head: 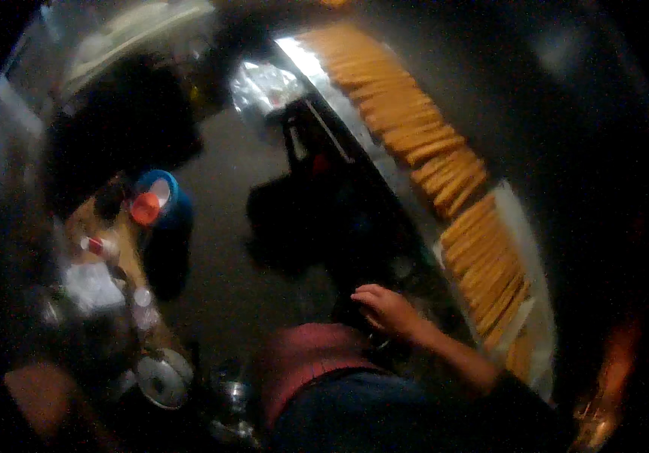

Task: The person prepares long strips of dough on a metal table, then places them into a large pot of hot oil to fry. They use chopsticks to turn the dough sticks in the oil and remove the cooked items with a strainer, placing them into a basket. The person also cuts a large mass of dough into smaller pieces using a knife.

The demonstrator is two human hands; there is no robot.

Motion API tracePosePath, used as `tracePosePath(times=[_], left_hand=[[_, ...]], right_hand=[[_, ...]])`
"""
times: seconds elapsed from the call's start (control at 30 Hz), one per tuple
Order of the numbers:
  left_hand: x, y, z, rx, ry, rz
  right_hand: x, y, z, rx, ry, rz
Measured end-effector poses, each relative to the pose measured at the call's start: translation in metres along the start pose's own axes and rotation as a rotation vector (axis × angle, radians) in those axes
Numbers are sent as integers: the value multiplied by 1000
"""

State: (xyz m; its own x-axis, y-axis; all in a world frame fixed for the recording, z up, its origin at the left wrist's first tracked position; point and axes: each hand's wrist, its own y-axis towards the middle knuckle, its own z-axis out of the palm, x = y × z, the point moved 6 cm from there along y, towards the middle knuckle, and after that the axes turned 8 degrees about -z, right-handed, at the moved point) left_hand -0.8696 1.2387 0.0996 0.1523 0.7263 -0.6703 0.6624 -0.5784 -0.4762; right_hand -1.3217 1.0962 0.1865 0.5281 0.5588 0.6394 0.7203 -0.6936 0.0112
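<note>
My right hand (387,311) reaches in from the lower right, its fingers loosely curled above a dark, unclear area. Darkness hides whether anything is in its grasp. My left hand is out of view. Beside my right forearm runs a long row of orange-brown, ridged, closely stacked pieces (486,263) on a pale lining; blur hides what they are. A pink cloth (316,354) is at my waist, over dark clothing. Beyond the hand stands a large black object (296,221) whose kind is too dark to tell.
At left stands a blue drum-like container (177,209) with an orange-red round item (145,208) at its top. A brown surface (126,249) holds a white plastic bag (92,286). Nearer are a round metal lid-like object (161,380) and shiny metalware (235,393). Crinkled clear plastic (265,85) lies ahead.
</note>
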Motion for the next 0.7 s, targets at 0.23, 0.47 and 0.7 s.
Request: tracePosePath(times=[0.23,0.47,0.7], left_hand=[[-53,149,16,4,-10,-85],[-108,354,-20,-8,-17,-80],[-226,492,-16,6,-39,-124]], right_hand=[[-55,210,-5,-15,-10,26],[-91,374,1,-11,-27,15],[-112,581,-41,-46,74,-17]])
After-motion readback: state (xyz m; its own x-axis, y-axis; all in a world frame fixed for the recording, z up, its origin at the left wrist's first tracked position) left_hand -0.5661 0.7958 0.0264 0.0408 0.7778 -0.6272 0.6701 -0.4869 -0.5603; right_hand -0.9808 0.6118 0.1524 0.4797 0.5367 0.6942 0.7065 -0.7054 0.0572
